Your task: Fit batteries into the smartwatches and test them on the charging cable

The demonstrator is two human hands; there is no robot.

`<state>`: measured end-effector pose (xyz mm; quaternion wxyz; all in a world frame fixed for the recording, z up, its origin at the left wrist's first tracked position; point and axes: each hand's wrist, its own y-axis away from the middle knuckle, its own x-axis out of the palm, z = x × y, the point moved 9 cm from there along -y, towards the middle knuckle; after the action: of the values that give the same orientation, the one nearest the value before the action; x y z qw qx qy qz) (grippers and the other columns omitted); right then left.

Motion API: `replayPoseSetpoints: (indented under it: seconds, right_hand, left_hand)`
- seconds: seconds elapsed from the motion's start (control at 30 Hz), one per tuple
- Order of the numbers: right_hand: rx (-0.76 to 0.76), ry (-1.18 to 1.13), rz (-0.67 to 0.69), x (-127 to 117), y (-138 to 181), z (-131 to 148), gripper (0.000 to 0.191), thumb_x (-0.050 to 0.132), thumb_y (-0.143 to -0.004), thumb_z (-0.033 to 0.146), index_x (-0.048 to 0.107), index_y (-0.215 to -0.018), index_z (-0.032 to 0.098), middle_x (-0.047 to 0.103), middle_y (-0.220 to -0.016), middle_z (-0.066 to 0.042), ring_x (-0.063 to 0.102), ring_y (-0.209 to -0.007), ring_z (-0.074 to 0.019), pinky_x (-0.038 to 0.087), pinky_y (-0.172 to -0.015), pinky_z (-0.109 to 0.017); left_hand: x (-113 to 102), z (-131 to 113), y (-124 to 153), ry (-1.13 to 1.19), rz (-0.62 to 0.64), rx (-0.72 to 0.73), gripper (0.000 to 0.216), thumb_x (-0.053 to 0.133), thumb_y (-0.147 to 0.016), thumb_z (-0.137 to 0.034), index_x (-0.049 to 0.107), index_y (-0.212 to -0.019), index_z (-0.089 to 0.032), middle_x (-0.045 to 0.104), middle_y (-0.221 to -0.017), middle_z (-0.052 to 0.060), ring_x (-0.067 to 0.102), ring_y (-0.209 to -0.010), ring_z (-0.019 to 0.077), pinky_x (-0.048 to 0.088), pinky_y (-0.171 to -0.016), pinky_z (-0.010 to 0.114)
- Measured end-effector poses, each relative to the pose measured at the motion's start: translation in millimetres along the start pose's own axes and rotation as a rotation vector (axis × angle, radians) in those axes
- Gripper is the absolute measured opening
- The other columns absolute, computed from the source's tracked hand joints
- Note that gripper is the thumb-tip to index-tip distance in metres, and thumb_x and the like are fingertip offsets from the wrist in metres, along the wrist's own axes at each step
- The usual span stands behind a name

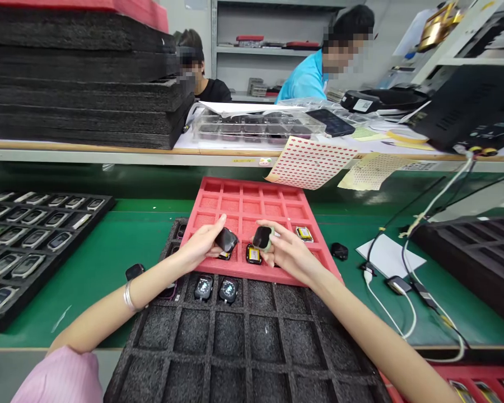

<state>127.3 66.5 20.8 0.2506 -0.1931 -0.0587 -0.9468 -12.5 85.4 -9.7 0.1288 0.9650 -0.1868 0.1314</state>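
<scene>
Near the middle of the frame, my left hand (209,237) grips a dark, glossy rounded-square piece (226,239), while my right hand (286,246) pinches a watch (262,238) with a pale green rim, both above the pink tray (252,208). I judge the work partway: two lit watches (215,289) sit in the black tray (229,330) at lower centre, and yellow-labelled pieces (254,254) lie in the pink one, both of mine not yet set down. How many remain I cannot tell. The black tray looks like grainy foam, cut into square pockets; the pink looks smoother.
</scene>
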Motion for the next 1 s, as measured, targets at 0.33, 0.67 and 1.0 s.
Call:
replayPoseSetpoints:
  seconds: [0.33,0.67,1.0]
  right_hand:
    - [0.036,0.394,-0.064,12.5,22.2,-17.0,0.041,0.080,-0.064,0.020,0.059,-0.098,0.016,0.064,-0.088,-0.003,0.067,-0.079,-0.0182,0.053,-0.076,-0.031]
    - [0.116,0.366,-0.076,14.6,26.5,-26.5,0.051,0.067,-0.081,0.034,0.047,-0.125,0.018,0.063,-0.070,-0.001,0.056,-0.048,-0.0111,0.046,-0.043,-0.022]
    - [0.146,-0.079,-0.026,17.4,32.4,-34.0,0.044,0.053,-0.091,0.036,0.044,-0.130,0.018,0.064,-0.109,-0.016,0.066,-0.093,-0.0256,0.050,-0.081,-0.041]
  left_hand:
    - [-0.1,0.7,11.4,-0.127,-0.010,0.077,0.049,0.068,-0.069,-0.057,0.064,-0.059,-0.010,0.065,-0.058,0.007,0.056,-0.053,0.0113,0.043,-0.056,0.022]
    - [3.3,3.2,16.6,0.023,-0.055,0.025,0.043,0.057,-0.077,-0.059,0.049,-0.077,-0.017,0.052,-0.062,-0.002,0.051,-0.052,0.0095,0.040,-0.040,0.017]
    - [8.2,1.0,20.1,-0.447,-0.045,0.132,0.018,0.054,-0.077,-0.022,0.047,-0.093,-0.019,0.043,-0.044,-0.012,0.033,-0.030,0.0068,0.025,-0.034,0.018]
